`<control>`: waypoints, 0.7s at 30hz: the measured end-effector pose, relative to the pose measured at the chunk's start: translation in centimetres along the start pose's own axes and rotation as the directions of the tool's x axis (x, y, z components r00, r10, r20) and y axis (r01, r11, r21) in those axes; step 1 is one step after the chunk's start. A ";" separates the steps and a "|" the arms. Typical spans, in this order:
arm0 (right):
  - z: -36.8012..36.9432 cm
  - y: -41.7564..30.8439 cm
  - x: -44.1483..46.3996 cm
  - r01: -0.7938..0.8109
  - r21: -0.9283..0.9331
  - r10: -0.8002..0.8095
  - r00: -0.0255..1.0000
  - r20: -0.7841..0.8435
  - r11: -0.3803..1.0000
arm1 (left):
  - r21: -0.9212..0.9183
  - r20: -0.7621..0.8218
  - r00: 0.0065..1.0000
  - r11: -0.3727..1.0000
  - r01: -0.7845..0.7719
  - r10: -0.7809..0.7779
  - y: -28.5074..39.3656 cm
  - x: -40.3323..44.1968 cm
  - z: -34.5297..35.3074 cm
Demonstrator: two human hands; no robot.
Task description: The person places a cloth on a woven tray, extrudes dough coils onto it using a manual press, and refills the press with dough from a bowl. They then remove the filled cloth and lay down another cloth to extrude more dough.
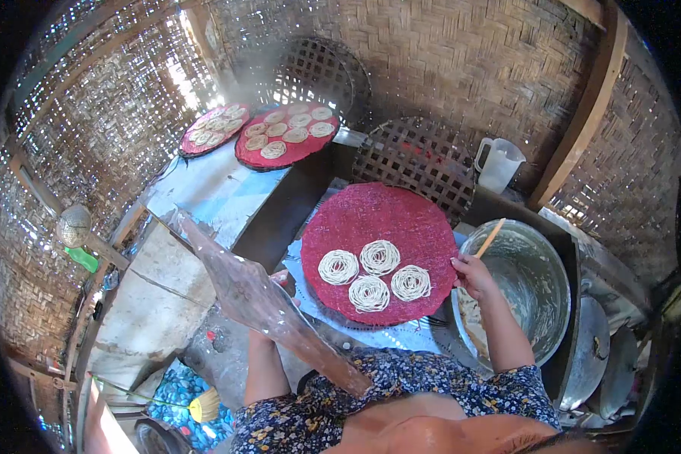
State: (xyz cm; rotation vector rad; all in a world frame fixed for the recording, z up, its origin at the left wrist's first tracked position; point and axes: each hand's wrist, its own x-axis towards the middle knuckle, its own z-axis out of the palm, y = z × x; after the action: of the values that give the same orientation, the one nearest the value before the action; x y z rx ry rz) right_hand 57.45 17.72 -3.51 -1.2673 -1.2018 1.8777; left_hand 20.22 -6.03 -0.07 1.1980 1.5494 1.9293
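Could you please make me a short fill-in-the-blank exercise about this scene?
The nearest red disc bears ____ noodle-like coils.
The person's ____ hand holds the disc's edge.
Farther back sit ____ more red discs.
A stick leans in the metal ____.
Missing words: four; right; two; basin.

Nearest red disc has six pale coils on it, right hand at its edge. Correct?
Not six: the head view shows four pale coils on the nearest red disc. The right hand is at its edge, as you said.
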 end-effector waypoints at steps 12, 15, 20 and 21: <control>8.3 4.1 -9.7 -0.249 0.284 0.173 0.948 0.267 0.926 | 0.014 0.117 0.977 0.984 0.179 -0.179 -2.3 -0.4 -0.6; 7.4 4.0 -11.0 -0.297 -0.031 0.265 0.793 0.549 0.954 | 0.058 0.174 0.974 0.989 0.137 -0.145 -3.3 -0.4 0.1; 5.7 -2.6 -13.2 0.176 -0.277 0.063 0.732 0.678 0.945 | 0.212 0.303 0.939 0.972 0.100 -0.162 -0.2 1.9 5.2; 7.5 -4.0 -14.0 0.257 -0.136 -0.092 0.711 0.697 0.957 | 0.313 0.300 0.943 0.948 0.047 -0.146 2.1 2.5 7.7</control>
State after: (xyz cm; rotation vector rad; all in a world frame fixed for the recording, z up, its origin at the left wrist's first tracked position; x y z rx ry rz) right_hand 55.85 5.20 6.88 -0.4879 -1.8838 2.1794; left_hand 25.45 -0.31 3.01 1.4436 1.7252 1.3819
